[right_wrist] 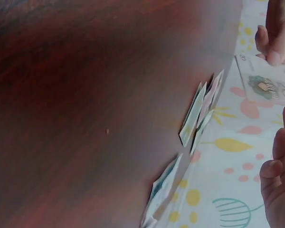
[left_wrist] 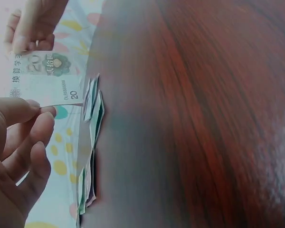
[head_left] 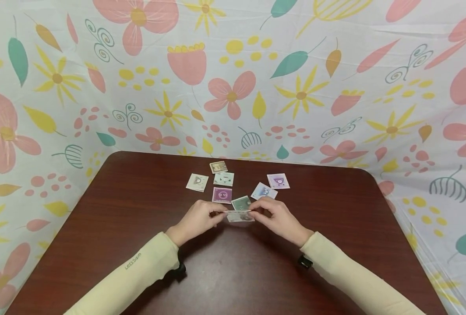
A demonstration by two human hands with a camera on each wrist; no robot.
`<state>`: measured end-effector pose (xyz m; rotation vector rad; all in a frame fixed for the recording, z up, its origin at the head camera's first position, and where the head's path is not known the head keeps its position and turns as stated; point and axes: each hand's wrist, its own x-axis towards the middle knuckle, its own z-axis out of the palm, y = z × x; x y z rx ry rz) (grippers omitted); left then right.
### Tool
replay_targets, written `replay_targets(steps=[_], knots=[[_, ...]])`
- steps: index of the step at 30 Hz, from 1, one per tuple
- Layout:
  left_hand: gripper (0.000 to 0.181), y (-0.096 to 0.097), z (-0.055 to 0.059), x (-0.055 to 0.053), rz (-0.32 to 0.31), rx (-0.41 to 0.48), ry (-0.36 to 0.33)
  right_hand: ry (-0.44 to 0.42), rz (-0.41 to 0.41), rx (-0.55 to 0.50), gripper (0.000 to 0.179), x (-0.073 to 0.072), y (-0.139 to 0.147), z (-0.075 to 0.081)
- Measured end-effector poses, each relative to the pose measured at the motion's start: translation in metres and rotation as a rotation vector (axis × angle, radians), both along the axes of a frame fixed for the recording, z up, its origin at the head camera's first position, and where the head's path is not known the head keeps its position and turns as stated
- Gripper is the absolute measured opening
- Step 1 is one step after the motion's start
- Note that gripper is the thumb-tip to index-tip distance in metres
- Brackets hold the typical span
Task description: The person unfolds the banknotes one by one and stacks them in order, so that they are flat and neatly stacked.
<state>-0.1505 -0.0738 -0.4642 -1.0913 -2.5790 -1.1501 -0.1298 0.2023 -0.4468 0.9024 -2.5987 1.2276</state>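
In the head view, the left hand (head_left: 197, 221) and right hand (head_left: 279, 218) each pinch an end of the printed note (head_left: 240, 217), which spans the gap between them above the bench (head_left: 237, 271). Just beyond the fingers lies the green folded note (head_left: 241, 203); the purple folded note (head_left: 222, 195) is ahead of the left hand, the blue folded note (head_left: 264, 191) ahead of the right.

In the left wrist view, thumb and forefinger grip the near end, with a printed "20" just past the fingertips — both pinches are best matched in height, so the sheet stays square and any crease runs straight.

In the right wrist view, the near hand's pinch is cut off by the frame. An even, gentle pull outward from both hands should flatten the paper; too much could tear it.
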Motion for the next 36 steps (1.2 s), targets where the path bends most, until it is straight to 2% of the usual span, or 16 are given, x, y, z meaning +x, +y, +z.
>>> replay_targets(steps=[6,10,14,18,25,28,33,36], knots=[[0.006,0.004,-0.001,0.003,0.039,0.097,-0.143,-0.12,-0.115,-0.054,0.007,0.0,-0.002,-0.005],[0.015,0.006,-0.002,0.006,0.09,0.194,-0.18,-0.169,-0.144,-0.086,0.005,-0.001,-0.001,-0.01],[0.017,0.007,-0.003,0.008,0.115,0.247,-0.196,-0.186,-0.144,-0.117,0.004,-0.001,-0.002,-0.013],[0.014,0.008,-0.002,0.008,0.123,0.242,-0.178,-0.201,-0.137,-0.144,0.005,-0.002,-0.003,-0.016],[0.007,0.011,-0.004,0.007,0.138,0.24,-0.058,-0.211,-0.153,-0.132,0.007,-0.001,-0.007,-0.016],[0.005,0.012,-0.004,0.008,0.145,0.256,-0.042,-0.215,-0.151,-0.132,0.008,-0.001,-0.008,-0.016],[0.006,0.013,-0.003,0.011,0.177,0.271,-0.036,-0.187,-0.098,-0.142,0.021,-0.001,-0.005,-0.015],[0.005,0.014,-0.003,0.014,0.192,0.277,-0.049,-0.188,-0.074,-0.111,0.025,-0.001,-0.003,-0.011]])
